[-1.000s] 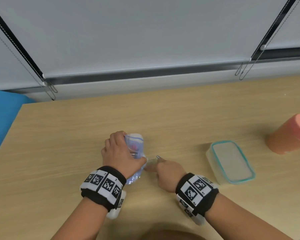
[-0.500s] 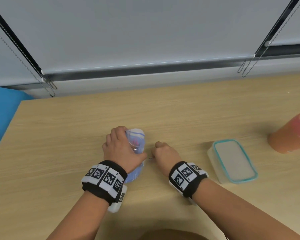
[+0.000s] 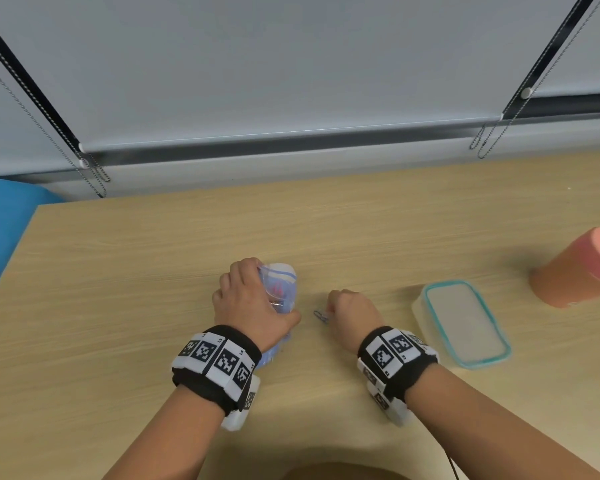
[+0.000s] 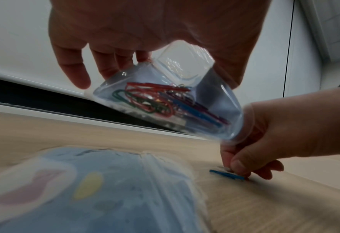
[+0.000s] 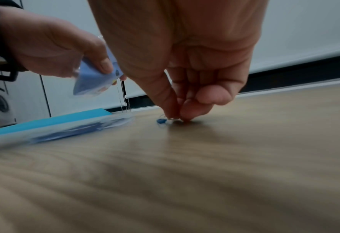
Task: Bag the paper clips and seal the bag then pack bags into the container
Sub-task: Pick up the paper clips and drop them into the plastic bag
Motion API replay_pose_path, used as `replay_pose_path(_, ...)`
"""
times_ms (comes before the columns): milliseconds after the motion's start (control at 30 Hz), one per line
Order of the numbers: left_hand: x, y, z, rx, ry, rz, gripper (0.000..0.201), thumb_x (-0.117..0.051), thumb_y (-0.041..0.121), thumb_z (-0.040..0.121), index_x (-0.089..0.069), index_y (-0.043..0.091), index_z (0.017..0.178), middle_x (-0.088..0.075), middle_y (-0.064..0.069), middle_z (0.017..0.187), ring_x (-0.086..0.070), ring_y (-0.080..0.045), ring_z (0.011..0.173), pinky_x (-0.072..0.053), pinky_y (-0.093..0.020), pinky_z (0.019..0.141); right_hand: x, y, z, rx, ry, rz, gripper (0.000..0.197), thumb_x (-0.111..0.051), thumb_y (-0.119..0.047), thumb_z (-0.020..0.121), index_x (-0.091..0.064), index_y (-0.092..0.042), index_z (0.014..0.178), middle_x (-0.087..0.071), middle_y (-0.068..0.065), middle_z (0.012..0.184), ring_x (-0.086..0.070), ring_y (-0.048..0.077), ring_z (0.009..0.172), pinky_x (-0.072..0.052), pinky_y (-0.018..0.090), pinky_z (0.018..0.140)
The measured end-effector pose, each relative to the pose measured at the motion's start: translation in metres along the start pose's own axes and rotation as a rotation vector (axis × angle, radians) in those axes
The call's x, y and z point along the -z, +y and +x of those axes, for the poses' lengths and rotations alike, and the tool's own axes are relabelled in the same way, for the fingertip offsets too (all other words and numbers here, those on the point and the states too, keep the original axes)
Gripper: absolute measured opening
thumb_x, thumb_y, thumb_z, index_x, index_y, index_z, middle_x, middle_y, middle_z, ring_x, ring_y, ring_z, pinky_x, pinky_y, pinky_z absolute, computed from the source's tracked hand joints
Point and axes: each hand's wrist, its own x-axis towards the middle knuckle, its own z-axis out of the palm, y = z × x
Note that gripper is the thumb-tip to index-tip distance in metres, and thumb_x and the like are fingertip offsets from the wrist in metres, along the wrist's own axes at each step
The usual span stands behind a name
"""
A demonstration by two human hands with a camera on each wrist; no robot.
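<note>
My left hand (image 3: 257,299) grips a clear blue-tinted zip bag (image 3: 282,284) and holds it tilted above the table. Several coloured paper clips (image 4: 157,102) lie inside it. Just to its right, my right hand (image 3: 328,308) is down on the wooden table (image 3: 153,271). Its thumb and fingertips (image 5: 172,113) pinch at loose paper clips (image 3: 321,316), one blue (image 4: 226,174) and one silver. A lidded clear container with a teal rim (image 3: 465,323) sits further right.
Another flat blue printed bag (image 4: 105,181) lies on the table under my left wrist. An orange cup (image 3: 582,271) stands at the right edge. A blue surface (image 3: 4,230) borders the table on the left, with a window blind behind.
My right hand has drawn away from the bag's mouth and come down on the loose clips on the table. My left hand still holds the bag in the same place.
</note>
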Motion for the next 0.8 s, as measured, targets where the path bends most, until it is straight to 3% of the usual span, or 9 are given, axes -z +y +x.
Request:
replay_pose_path(200, 0.001, 0.0, 0.0, -0.007, -0.007, 0.009, 0.087, -0.076, 0.043, 0.045, -0.034, 0.017, 0.116, -0.044, -0.001, 0.116, -0.043, -0.025, 0.107, -0.038, -0.04, 0.087, -0.004, -0.004, 0.001, -0.011, 0.036, 0.03, 0.016, -0.05, -0.006, 0.087, -0.062, -0.002, 0.097, -0.064, 0.015, 0.1, -0.061, 0.031, 0.09, -0.046, 0.033, 0.071)
replay_pose_path(333, 0.002, -0.002, 0.002, 0.003, 0.011, 0.006, 0.087, -0.076, 0.042, 0.044, -0.035, 0.016, 0.116, -0.044, -0.001, 0.116, -0.043, -0.026, 0.107, -0.039, -0.041, 0.086, -0.006, -0.015, -0.002, -0.006, 0.015, -0.035, 0.022, -0.05, -0.018, 0.093, -0.06, 0.0, 0.102, -0.061, 0.016, 0.105, -0.061, 0.033, 0.095, -0.045, 0.033, 0.074)
replay_pose_path(500, -0.001, -0.001, 0.001, -0.007, -0.006, 0.028, 0.087, -0.075, 0.044, 0.045, -0.033, 0.017, 0.117, -0.043, -0.001, 0.117, -0.043, -0.025, 0.108, -0.038, -0.04, 0.087, -0.005, -0.028, -0.001, 0.073, -0.034, -0.215, 0.022, -0.043, 0.0, 0.092, -0.059, 0.001, 0.107, -0.06, 0.019, 0.113, -0.062, 0.033, 0.102, -0.049, 0.036, 0.083)
replay_pose_path(667, -0.001, 0.006, 0.0, -0.022, -0.035, 0.037, 0.088, -0.072, 0.048, 0.046, -0.032, 0.016, 0.119, -0.042, -0.001, 0.118, -0.041, -0.025, 0.109, -0.037, -0.04, 0.088, -0.003, -0.035, 0.0, 0.185, -0.067, -0.37, 0.027, -0.038, -0.001, 0.093, -0.058, 0.002, 0.11, -0.061, 0.02, 0.113, -0.063, 0.034, 0.099, -0.052, 0.039, 0.081)
replay_pose_path(733, 0.0, 0.009, -0.001, -0.03, -0.04, 0.038, 0.088, -0.072, 0.047, 0.047, -0.031, 0.017, 0.119, -0.042, -0.001, 0.119, -0.041, -0.024, 0.109, -0.037, -0.04, 0.088, 0.003, -0.029, 0.002, 0.141, -0.084, -0.341, 0.025, -0.04, -0.005, 0.094, -0.059, -0.001, 0.109, -0.063, 0.017, 0.111, -0.063, 0.032, 0.098, -0.051, 0.038, 0.08)
replay_pose_path(800, 0.001, 0.012, -0.002, -0.045, -0.037, 0.037, 0.087, -0.071, 0.047, 0.046, -0.031, 0.018, 0.118, -0.042, 0.0, 0.118, -0.041, -0.024, 0.108, -0.037, -0.039, 0.088, 0.018, -0.017, 0.006, 0.002, -0.009, -0.119, 0.02, -0.044, -0.013, 0.093, -0.061, -0.005, 0.101, -0.066, 0.014, 0.103, -0.063, 0.032, 0.093, -0.048, 0.035, 0.074)
